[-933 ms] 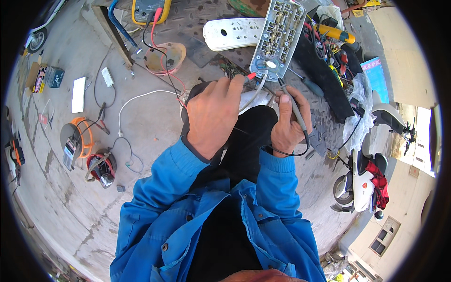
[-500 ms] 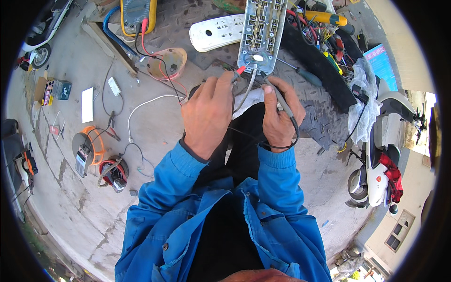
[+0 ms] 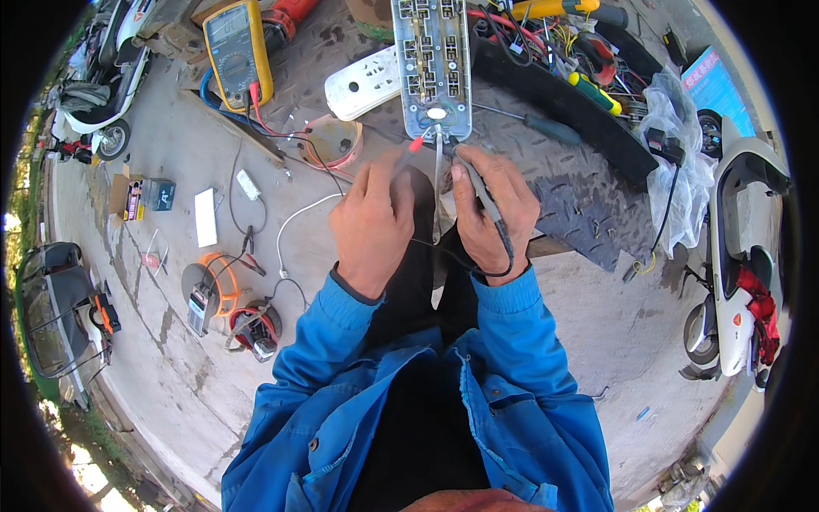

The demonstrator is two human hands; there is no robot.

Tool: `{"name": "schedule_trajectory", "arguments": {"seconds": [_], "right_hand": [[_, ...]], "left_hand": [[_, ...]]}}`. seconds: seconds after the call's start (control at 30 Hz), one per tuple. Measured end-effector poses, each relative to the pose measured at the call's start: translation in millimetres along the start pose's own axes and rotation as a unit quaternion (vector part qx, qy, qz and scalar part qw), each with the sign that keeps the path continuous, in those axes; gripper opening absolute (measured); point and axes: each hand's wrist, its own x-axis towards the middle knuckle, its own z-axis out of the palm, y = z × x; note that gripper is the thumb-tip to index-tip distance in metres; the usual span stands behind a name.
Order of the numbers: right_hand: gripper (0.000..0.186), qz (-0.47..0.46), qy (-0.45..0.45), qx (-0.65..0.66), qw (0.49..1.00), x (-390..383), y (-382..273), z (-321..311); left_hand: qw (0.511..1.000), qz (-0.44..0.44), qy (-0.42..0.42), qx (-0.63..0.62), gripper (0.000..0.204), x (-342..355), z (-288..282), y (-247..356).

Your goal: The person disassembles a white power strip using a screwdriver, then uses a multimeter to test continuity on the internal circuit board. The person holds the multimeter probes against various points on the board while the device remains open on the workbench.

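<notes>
My left hand (image 3: 371, 226) is closed round a red test probe (image 3: 416, 144), its tip by the lower left corner of an opened power strip (image 3: 463, 102). A dark grey test probe (image 3: 486, 200) is pinched in my right hand (image 3: 503, 209), pointing at the strip's near end. I cannot tell whether either tip touches metal. The strip's grey shell shows rows of brass contacts, and a white-grey cable (image 3: 438, 166) leaves its near end between my hands. A yellow multimeter (image 3: 239, 55) with red and black leads lies at the upper left.
Left of the strip lies a white socket cover (image 3: 363, 84), with a pinkish bowl (image 3: 333, 141) nearer me. A screwdriver (image 3: 550, 128), a black tray (image 3: 563, 107) of tools and wires, and a plastic bag (image 3: 687, 179) occupy the right. An orange reel (image 3: 226, 290) stands at left.
The view has shifted, bringing more of the multimeter into sight. My left hand has drawn the red probe slightly back toward me from the strip's end. Both hands keep their probes.
</notes>
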Motion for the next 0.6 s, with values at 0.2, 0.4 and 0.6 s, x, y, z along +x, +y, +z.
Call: {"name": "schedule_trajectory", "arguments": {"seconds": [0.2, 0.4, 0.6], "right_hand": [[0.035, -0.058, -0.006, -0.061, 0.996, -3.9, 7.1, -0.1], [0.036, -0.063, -0.003, -0.072, 0.995, -3.7, 8.8, 0.2], [0.038, -0.052, -0.005, -0.058, 0.997, -2.7, 7.7, -2.8]], "left_hand": [[0.981, -0.128, 0.019, -0.144, 0.035, 7.3, 13.1, 1.3], [0.971, -0.119, 0.033, -0.203, 0.031, 26.9, 32.2, 3.0], [0.963, -0.16, 0.015, -0.214, 0.027, 33.3, 45.9, -0.2]]}}
